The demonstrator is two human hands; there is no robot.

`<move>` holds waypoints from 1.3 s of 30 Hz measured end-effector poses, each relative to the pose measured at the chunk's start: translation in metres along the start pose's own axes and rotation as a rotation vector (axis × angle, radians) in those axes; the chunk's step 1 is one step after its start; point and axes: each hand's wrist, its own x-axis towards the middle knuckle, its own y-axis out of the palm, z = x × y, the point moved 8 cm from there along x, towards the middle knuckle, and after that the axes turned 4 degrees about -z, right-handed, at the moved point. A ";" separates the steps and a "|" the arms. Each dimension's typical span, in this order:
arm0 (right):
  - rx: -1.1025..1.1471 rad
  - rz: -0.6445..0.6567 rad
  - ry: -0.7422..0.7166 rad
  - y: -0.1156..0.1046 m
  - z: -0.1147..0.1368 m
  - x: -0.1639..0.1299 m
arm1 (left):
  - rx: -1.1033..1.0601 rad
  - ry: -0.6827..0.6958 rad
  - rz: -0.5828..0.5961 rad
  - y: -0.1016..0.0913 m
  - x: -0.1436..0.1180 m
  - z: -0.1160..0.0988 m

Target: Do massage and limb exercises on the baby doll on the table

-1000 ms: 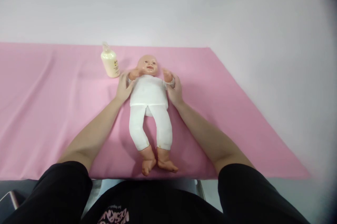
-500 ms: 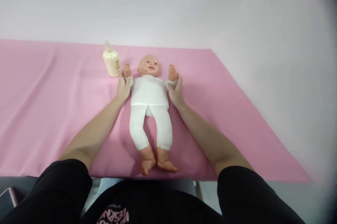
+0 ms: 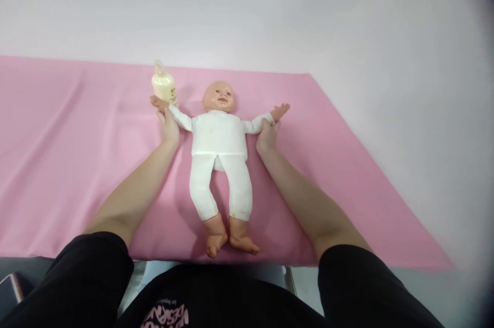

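One doll (image 3: 219,135) lies face up on the pink cloth (image 3: 96,174) before me, its white-sleeved arms spread wide to either side and its bare feet near the cloth's front edge. From my remote view, I have the left hand (image 3: 169,126) clamped on one of its arms near the wrist, and the right hand (image 3: 268,137) clamped on the other likewise. I see the bottle (image 3: 164,85) upright just behind the left-side arm, partly hidden by it.

Baby doll head (image 3: 218,97): glossy, smooth plastic
Doll shirt (image 3: 218,133): matt cloth
Pump bottle (image 3: 163,85): glossy plastic
Tablecloth (image 3: 57,153): matt, smooth, faintly creased
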 end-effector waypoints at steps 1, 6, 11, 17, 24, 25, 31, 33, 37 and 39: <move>-0.031 0.040 -0.047 0.004 0.012 -0.005 | 0.021 0.065 0.036 0.003 -0.004 -0.007; -0.163 0.255 -0.288 0.028 0.074 -0.039 | 0.217 0.472 0.310 0.030 -0.029 -0.041; -0.278 0.453 -0.465 0.050 0.102 -0.062 | 0.426 0.719 0.559 0.055 -0.054 -0.047; -0.338 0.537 -0.537 0.059 0.103 -0.066 | 0.563 0.802 0.678 0.066 -0.065 -0.040; -0.253 0.363 -0.373 0.042 0.084 -0.051 | 0.340 0.618 0.454 0.046 -0.046 -0.043; -0.234 0.319 -0.341 0.037 0.079 -0.046 | 0.274 0.551 0.394 0.040 -0.039 -0.041; -0.177 0.112 -0.236 0.011 0.037 -0.014 | -0.008 0.033 0.019 0.004 -0.003 -0.003; -0.164 0.033 -0.128 0.004 0.018 -0.005 | -0.025 -0.079 -0.046 -0.002 0.004 0.009; -0.137 -0.025 -0.015 -0.002 0.003 -0.001 | 0.024 -0.090 -0.039 -0.002 0.010 0.015; -0.152 0.008 -0.067 0.001 0.011 -0.003 | 0.018 -0.036 -0.037 -0.001 0.008 0.011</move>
